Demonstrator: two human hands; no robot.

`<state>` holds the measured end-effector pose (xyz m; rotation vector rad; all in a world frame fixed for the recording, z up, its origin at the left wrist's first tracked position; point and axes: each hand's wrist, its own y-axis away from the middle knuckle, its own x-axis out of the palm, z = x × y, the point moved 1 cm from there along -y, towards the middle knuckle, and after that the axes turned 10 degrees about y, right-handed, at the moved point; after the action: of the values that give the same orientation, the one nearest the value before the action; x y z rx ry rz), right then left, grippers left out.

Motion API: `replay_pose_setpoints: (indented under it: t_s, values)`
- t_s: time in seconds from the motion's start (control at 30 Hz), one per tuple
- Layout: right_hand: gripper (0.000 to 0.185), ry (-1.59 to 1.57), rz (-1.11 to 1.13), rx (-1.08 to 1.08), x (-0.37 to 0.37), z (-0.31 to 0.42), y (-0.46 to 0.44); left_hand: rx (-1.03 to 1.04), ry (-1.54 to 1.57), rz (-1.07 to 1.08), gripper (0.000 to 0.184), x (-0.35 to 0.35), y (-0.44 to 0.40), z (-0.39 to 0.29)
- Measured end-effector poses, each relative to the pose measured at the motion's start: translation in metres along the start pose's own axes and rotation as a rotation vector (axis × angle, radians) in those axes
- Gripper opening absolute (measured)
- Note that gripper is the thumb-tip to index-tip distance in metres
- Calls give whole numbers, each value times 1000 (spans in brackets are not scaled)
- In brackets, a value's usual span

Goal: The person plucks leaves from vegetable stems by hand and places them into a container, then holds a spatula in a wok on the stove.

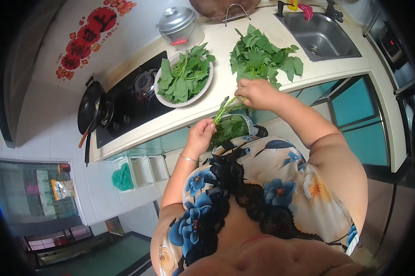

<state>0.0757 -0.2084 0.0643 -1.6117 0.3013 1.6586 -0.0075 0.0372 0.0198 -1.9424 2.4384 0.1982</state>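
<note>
- While both hands work above the front edge of the countertop point(221, 48), a few green leafy stems point(222, 110) stretch between them at a slant.
- The left hand point(201, 136), with a silver bangle point(187, 158) at its wrist, has its thumb and fingers pressed together, clamped on the lower-left end of the stems.
- The right hand point(258, 93) has its thumb and fingertips pinched on the other end of the stems, beside the front of the leafy pile.
- The loose pile of leafy greens point(265, 55) lies on the countertop between the bowl and the sink, reaching close to the front edge.
- Below the held stems, a round container point(250, 123) with more greens in it sits between the front edge and the person's body; what supports it cannot be seen.
- The round pale bowl point(210, 82), heaped with broad green leaves, is at the right edge of the black glass cooktop point(124, 101).
- Behind the bowl, toward the back edge, stands a metal pot point(189, 37) with a lid and a red grip on its handle.
- A round brown board point(223, 6) leans at the back edge, beside a wire stand point(237, 14).
- The steel sink point(328, 36) is set in the right part of the countertop, with a pink cloth point(305, 12) at its back rim.
- On the cooktop's left side is a black wok point(86, 108).
- Lower left, beneath the countertop, a green plastic bag point(122, 177) lies in one of the white baskets point(143, 171).
</note>
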Motion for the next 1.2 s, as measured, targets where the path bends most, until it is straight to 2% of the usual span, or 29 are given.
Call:
replay_pose_setpoints:
  t_s: [0.17, 0.27, 0.33, 0.37, 0.4, 0.43, 0.5, 0.57, 0.63, 0.7, 0.73, 0.8, 0.83, 0.93, 1.0, 1.07, 1.1, 1.17, 1.2]
  values:
    - [29, -130, 200, 35, 12, -4, 7, 40, -3, 2, 13, -6, 3, 2]
    - [26, -210, 188, 73, 23, -8, 11, 66, -126, -23, 13, -6, 4, 0]
    - [24, -258, 219, 120, 29, -5, 12, 171, -411, -32, 12, -4, 5, -7]
    - [22, -188, 129, 202, 33, -2, 11, 160, -408, -31, 12, -1, 5, -9]
    - [21, -120, 41, 284, 38, 2, 11, 233, -462, -40, 12, 3, 3, -11]
    - [21, -130, 55, 285, 50, 2, 12, 304, -516, -49, 12, 8, 2, -12]
    - [23, -297, -164, 595, 78, -7, 11, 252, -480, -70, 12, 8, -2, -6]
    - [25, -334, -260, 977, 90, -39, 20, 122, -330, -48, 11, 2, 0, 7]
    - [28, -655, -255, 1123, 95, -74, 43, 76, -329, -37, 12, -10, 8, 19]
    - [26, -658, -327, 950, 96, -89, 63, 27, -349, -8, 13, -26, 11, 35]
    - [26, -665, -312, 962, 90, -84, 67, 84, -407, -16, 12, -31, 14, 42]
    - [21, -989, -199, 1050, 74, -76, 75, 137, -483, 17, 12, -39, 13, 52]
    - [21, -986, -190, 1055, 74, -72, 77, 208, -563, 45, 12, -40, 10, 55]
    - [22, -989, -193, 1065, 75, -60, 79, 221, -641, 57, 13, -39, 0, 75]
    - [21, -968, -97, 1000, 71, -51, 78, 248, -687, 67, 14, -37, -7, 90]
    - [21, -982, -50, 998, 64, -37, 76, 317, -785, -21, 21, -34, -10, 102]
    - [21, -992, -6, 993, 61, -29, 74, 318, -785, -20, 21, -31, -11, 100]
    - [21, -1018, -78, 955, 63, -18, 73, 258, -803, -148, 26, -26, -17, 95]
    - [21, -1081, -8, 955, 64, -15, 75, 260, -801, -142, 26, -20, -17, 85]
